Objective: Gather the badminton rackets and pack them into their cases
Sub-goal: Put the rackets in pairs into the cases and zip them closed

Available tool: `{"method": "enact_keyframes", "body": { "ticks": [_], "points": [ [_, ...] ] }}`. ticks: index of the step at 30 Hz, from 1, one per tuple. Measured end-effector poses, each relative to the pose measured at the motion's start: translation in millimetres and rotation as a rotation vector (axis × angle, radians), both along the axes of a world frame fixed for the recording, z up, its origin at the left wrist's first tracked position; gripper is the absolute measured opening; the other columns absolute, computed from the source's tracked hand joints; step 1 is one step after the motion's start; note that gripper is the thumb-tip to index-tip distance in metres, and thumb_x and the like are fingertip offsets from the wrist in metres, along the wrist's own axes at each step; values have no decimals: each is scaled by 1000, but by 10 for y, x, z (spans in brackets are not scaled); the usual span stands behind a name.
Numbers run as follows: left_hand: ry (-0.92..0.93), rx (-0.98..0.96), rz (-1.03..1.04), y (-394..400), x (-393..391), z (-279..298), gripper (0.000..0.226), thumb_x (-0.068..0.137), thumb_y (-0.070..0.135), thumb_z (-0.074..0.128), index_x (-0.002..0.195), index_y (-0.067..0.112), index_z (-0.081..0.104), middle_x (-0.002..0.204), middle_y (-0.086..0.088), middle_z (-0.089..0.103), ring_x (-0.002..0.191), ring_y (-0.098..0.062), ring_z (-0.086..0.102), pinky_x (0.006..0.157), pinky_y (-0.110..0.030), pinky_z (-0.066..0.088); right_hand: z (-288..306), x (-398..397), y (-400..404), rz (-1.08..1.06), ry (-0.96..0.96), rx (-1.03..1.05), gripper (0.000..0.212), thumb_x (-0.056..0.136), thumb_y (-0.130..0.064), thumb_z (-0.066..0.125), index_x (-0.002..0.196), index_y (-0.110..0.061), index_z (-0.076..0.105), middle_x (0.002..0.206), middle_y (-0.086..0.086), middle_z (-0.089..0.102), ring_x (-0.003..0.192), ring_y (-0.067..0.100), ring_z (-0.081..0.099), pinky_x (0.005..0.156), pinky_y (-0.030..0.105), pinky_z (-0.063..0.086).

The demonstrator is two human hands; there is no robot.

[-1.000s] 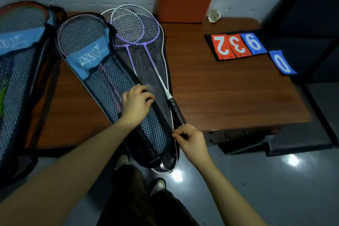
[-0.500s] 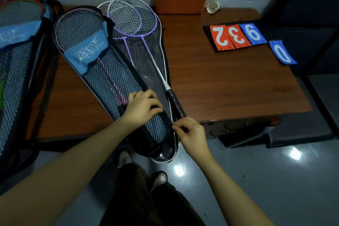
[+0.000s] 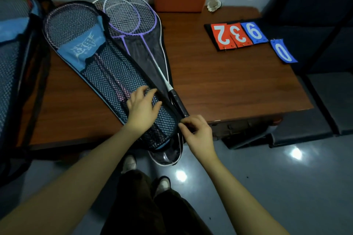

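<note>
Seen from above: wooden desk (image 3: 229, 86) with an open racket case (image 3: 107, 74), mesh flap with blue panel folded over. Left hand (image 3: 143, 107) flat on the mesh, fingers spread and fairly straight, pressing. Right hand (image 3: 198, 131) pinching the case's edge near the lower end; what sits between the fingertips too small to make out. Two purple-and-white rackets (image 3: 131, 19) lying in the case, handles partly hidden beneath flap and hands. Second case (image 3: 11, 47) at left, cut off by the frame. Numbered score cards (image 3: 238, 34) at right.
</note>
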State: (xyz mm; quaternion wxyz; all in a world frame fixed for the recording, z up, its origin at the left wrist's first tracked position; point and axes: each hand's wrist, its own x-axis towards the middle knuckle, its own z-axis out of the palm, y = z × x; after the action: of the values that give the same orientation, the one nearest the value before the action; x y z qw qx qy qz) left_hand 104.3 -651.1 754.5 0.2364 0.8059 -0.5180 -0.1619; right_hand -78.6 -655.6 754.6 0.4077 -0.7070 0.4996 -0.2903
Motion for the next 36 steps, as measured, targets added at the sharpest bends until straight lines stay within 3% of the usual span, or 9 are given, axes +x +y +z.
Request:
{"method": "enact_keyframes", "body": {
  "ticks": [2,5,11,15,19,24,29,34,36],
  "points": [
    [-9,40,130,135,63,-10,51,91,34,52,135,11,41,142,-16,31,131,-35,24,106,-47,19,-14,95,-48,16,50,-10,23,86,-26,62,107,-16,64,96,-8,54,90,13,58,83,35,49],
    [-17,121,287,340,169,-39,65,89,40,53,138,4,33,144,-23,25,129,-40,27,104,-48,23,-21,321,-171,122,258,-71,37,90,-36,56,126,-26,55,112,-3,55,107,18,52,93,40,34],
    [57,182,362,449,379,-130,81,78,55,60,130,-4,37,132,-28,36,113,-44,44,92,-48,40,54,793,-568,278,464,-150,44,93,-31,51,136,-30,43,120,2,56,112,22,50,84,34,22],
    [210,91,377,437,393,-194,86,73,49,69,132,-4,37,131,-28,38,114,-45,45,95,-49,41,24,1048,-701,394,537,-161,48,91,-31,54,138,-27,41,122,5,56,114,24,48,87,35,24],
    [361,76,418,424,458,-232,95,72,48,71,141,1,25,140,-23,31,128,-38,33,107,-44,31,58,1113,-669,396,314,-47,46,89,-13,59,133,-21,49,123,6,57,116,21,51,100,37,40],
    [524,-114,416,528,480,-235,82,80,24,70,142,1,21,142,-17,27,131,-26,32,101,-17,22,170,1192,-340,381,72,-16,38,86,-7,62,123,-16,58,114,-5,60,104,-2,51,91,9,40],
    [543,-200,481,726,447,-327,77,79,14,71,140,2,27,136,-16,31,125,-24,37,98,-13,24,151,1184,-88,272,-36,135,34,87,-4,59,119,-18,61,115,-3,63,108,4,57,97,25,46],
    [637,-234,643,713,503,-299,74,79,5,68,141,10,29,139,-14,38,127,-27,41,108,-41,34,80,1192,-162,291,148,55,39,86,-7,59,123,-20,57,114,2,62,106,15,58,95,37,48],
    [594,-277,671,698,525,-226,70,82,6,65,141,11,29,139,-12,40,127,-26,41,109,-38,33,61,1200,-195,292,173,48,39,86,-10,61,123,-20,57,114,4,62,106,18,58,94,41,48]
  ]
}}
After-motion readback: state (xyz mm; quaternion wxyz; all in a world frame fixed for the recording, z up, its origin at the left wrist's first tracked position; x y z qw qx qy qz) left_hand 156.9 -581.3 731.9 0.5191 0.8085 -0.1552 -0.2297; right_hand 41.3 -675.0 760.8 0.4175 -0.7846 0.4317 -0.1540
